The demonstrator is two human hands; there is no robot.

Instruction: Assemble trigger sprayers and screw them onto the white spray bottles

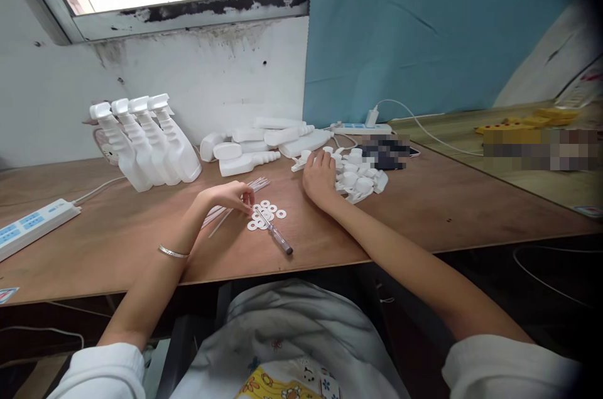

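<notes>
- Nearest me, the front edge of the table (330, 251) runs under both forearms, near the screwdriver (281, 240); I'd keep my wrists from sweeping that tool off.
- The screwdriver's shaft lies over the white rings (266, 215), so I'd take a loose outer ring first, pinched by its rim.
- My left hand (233, 196) is at the rings' left side, fingertips drawn together; whether that grip has one, I cannot tell.
- Thin tubes (259, 184) lie beside and behind it; lifting before moving left should spare them.
- My right hand (320, 179) is curled at the left side of the white plastic parts (360, 182); its hold is hidden. I'd lift straight up, as they look jumbled.
- Sideways room lies between my hands; farther back, lying bottles (282, 135) limit reach.
</notes>
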